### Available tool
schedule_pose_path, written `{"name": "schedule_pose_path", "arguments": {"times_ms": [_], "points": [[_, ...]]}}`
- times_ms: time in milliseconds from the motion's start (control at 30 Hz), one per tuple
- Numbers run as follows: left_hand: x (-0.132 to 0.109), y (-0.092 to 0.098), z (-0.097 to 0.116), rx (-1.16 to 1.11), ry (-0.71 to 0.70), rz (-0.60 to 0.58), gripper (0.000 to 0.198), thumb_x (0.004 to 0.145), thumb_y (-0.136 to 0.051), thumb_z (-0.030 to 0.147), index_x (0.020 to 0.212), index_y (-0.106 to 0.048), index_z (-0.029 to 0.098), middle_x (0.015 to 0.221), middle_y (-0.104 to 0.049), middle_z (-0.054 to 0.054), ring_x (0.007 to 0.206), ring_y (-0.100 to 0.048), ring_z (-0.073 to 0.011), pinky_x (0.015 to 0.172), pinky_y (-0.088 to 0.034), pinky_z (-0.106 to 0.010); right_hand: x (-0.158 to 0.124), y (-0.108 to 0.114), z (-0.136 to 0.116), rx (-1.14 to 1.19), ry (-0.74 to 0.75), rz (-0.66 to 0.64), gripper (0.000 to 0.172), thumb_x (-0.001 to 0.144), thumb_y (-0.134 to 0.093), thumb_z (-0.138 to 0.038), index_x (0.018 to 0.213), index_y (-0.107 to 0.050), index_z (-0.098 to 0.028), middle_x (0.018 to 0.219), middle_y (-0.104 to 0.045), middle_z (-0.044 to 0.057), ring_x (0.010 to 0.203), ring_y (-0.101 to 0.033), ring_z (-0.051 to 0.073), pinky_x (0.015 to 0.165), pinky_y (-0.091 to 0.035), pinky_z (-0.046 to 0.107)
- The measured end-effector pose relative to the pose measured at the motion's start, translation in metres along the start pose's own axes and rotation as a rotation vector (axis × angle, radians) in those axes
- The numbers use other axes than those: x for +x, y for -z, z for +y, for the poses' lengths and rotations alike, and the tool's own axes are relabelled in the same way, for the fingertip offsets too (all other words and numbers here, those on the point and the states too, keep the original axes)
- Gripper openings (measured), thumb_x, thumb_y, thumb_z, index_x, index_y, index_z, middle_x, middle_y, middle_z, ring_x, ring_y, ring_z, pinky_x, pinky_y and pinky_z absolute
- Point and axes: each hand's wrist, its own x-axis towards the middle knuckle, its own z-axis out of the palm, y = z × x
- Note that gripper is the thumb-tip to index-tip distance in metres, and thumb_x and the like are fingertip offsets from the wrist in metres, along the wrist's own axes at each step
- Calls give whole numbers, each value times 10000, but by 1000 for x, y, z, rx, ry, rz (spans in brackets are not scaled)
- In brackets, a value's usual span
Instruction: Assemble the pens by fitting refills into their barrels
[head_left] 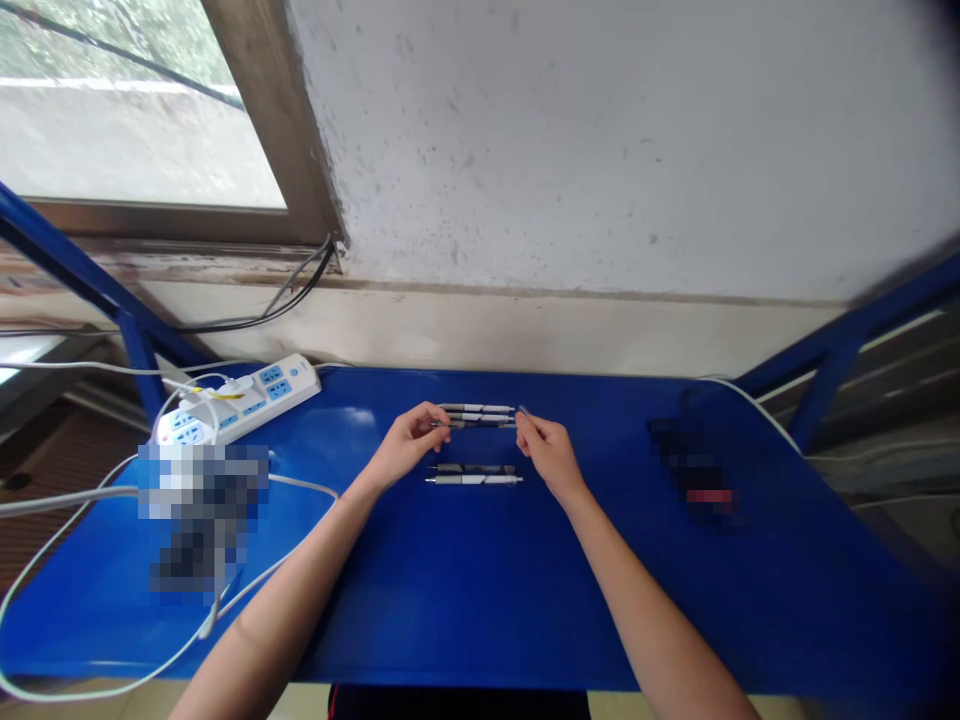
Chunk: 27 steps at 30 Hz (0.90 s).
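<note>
My left hand (409,442) is closed at the left end of a slim pen (484,425). At its other end, my right hand (550,454) is closed too, thumb and fingers pinched together. The held pen lies level, right beside more white-and-black pens (477,409) set parallel behind it; whether it touches them I cannot tell. Nearer to me, a dark pen (476,469) and a white-and-black pen (474,480) lie side by side on the blue table (480,580), between my forearms.
A white power strip (281,395) with blue sockets stands at the back left, with plugs and white cables (300,482) looping over the table's left side. Blurred-out dark items lie left and right. Blue frame bars (139,350) rise at both sides, and a wall (585,180) stands behind.
</note>
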Motion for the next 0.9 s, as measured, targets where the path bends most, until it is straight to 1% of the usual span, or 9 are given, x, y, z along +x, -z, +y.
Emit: {"name": "schedule_pose_path", "arguments": {"times_ms": [100, 233, 300, 367, 467, 533, 733, 833, 900], "points": [[0, -1, -1, 16, 1, -21, 214, 788, -679, 331, 900, -592, 171, 760, -630, -6, 664, -569, -112, 626, -443, -235, -2, -5, -3, -53, 46, -99, 436, 908, -503, -472, 577, -514, -189, 516, -465, -32, 499, -424, 116, 514, -327, 256], [2, 1, -6, -6, -1, 28, 236, 811, -656, 367, 917, -577, 171, 769, -646, -18, 683, -598, -126, 609, -447, -237, -3, -8, -6, -52, 117, -168, 228, 850, -601, -441, 846, -625, -214, 671, -547, -19, 583, -485, 137, 569, -385, 261], [2, 1, -7, -27, 8, 75, 245, 820, -645, 387, 898, -566, 169, 747, -647, -18, 655, -591, -122, 595, -441, -235, -1, -5, -5, -67, 121, -109, 235, 843, -607, -441, 937, -622, -226, 697, -549, -13, 596, -491, 147, 579, -399, 269], [3, 1, -7, -45, 19, 121, 256, 822, -640, 405, 880, -557, 170, 716, -641, -13, 623, -576, -119, 589, -437, -238, 2, 1, -2, -138, 131, 13, 226, 855, -584, -436, 923, -613, -222, 708, -549, 3, 620, -500, 163, 600, -410, 284], [4, 2, -5, -70, 28, 173, 273, 809, -651, 416, 864, -547, 170, 703, -642, -14, 611, -571, -120, 584, -433, -239, 6, 14, 7, -390, 176, 231, 178, 854, -562, -384, 829, -585, -209, 752, -551, 42, 715, -515, 202, 689, -422, 327], [4, 3, -5, -89, 29, 192, 273, 800, -660, 409, 856, -542, 169, 704, -644, -15, 608, -569, -117, 581, -429, -234, 8, 20, 15, -589, 180, 313, 159, 817, -583, -362, 818, -578, -203, 795, -542, 68, 784, -505, 235, 741, -415, 363], [5, 4, -8, -153, 50, 208, 256, 783, -671, 371, 846, -523, 171, 721, -646, -13, 617, -571, -110, 587, -431, -229, 7, 26, 35, -800, 71, 278, 94, 760, -582, -290, 769, -567, -198, 794, -539, 84, 788, -505, 255, 749, -408, 382], [5, 4, -9, -167, 67, 214, 270, 779, -667, 386, 853, -519, 172, 721, -644, -19, 641, -584, -121, 586, -431, -230, 9, 28, 32, -723, 34, 285, 94, 774, -555, -288, 729, -551, -205, 734, -562, 67, 740, -530, 240, 707, -410, 362], [6, 4, -11, -172, 72, 223, 275, 781, -663, 393, 857, -518, 172, 728, -647, -25, 653, -589, -125, 586, -431, -230, 11, 29, 25, -560, 9, 294, 136, 797, -555, -331, 751, -568, -204, 707, -589, 54, 689, -548, 219, 674, -415, 344]]}}
